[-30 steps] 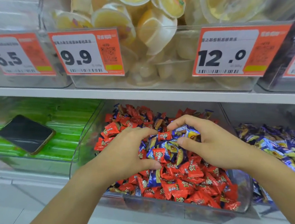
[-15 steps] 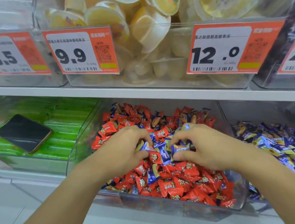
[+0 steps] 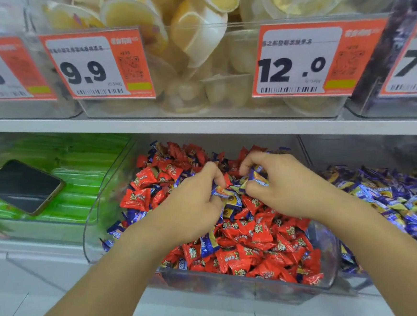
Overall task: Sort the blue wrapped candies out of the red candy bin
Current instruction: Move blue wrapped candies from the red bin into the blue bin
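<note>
Both hands have closed in on the middle of the pile since a moment ago, when they were spread wider over the sweets. Now the left hand (image 3: 193, 204) and the right hand (image 3: 277, 185) sit almost touching above the centre of the red candy bin (image 3: 237, 289), fingers curled. The right hand pinches a blue wrapped candy (image 3: 257, 177) between thumb and forefinger, and the left hand pinches another blue wrapper (image 3: 221, 193) at its fingertips; how many pieces each hand has gathered is hard to say, since the palms hide what lies under them.

This suggests the picking has gone from raking through the heap to gripping chosen pieces, so the next step is likely a lift out and across to the bin of blue candies (image 3: 393, 203) just to the right. Plenty remains: stray blue wrappers show among the red candies (image 3: 255, 254), one near the front of the bin (image 3: 208, 244), others along its left side and far end. The sort looks only partly done.

To the left, a phone (image 3: 22, 186) lies on the green packets (image 3: 78, 168). Price tags (image 3: 98, 66) hang on the shelf above.
</note>
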`<action>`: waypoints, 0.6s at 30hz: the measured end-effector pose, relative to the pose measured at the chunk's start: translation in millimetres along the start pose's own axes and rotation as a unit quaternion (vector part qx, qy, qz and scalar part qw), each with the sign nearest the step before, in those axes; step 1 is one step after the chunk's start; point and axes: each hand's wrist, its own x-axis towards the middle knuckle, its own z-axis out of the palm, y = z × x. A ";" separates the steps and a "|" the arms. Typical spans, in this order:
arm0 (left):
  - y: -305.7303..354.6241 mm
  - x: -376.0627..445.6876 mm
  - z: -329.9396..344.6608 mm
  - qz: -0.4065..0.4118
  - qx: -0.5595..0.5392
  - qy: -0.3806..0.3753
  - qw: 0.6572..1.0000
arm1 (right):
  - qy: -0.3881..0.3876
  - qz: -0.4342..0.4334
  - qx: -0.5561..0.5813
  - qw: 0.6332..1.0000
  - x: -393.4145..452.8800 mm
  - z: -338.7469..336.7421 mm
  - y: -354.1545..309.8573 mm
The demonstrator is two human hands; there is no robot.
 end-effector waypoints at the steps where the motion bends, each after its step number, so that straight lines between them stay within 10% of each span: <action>1: 1.2 0.2 1.9 0.009 0.029 -0.005 1.000 | -0.018 -0.006 -0.016 1.000 1.0 2.2 -0.4; 7: -6.3 -1.6 2.2 0.019 0.129 -0.009 0.991 | -0.132 -0.001 -0.139 0.981 3.9 9.0 -13.3; 18: -10.4 -3.2 -17.1 -0.049 -0.039 0.144 0.988 | 0.009 -0.028 0.066 0.997 -4.8 -5.1 2.3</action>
